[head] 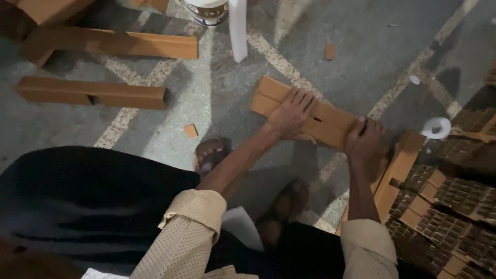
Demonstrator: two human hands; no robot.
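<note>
Both hands are on one wooden rail piece point(330, 124) with a small slot cut in it, lying diagonally over the concrete floor point(361, 46). The left hand point(293, 114) lies flat on its top face, fingers spread and straight, pressing down rather than gripping. The right hand point(366, 140) is curled over the lower right end, thumb on top, fingers wrapped around the edge, so that end is hidden.

The upper left end of the piece sticks out free, with plenty of bare floor past it. On the right it's tight: another wooden piece point(400, 170) sits right against the right hand, and carved dark panels point(444, 206) are stacked just beyond. Two longer rails point(93, 93) point(116, 43) lie well apart at upper left, small offcut blocks point(190, 130) point(330, 51) are scattered about, and sandalled feet point(209, 154) sit just below the piece.
</note>
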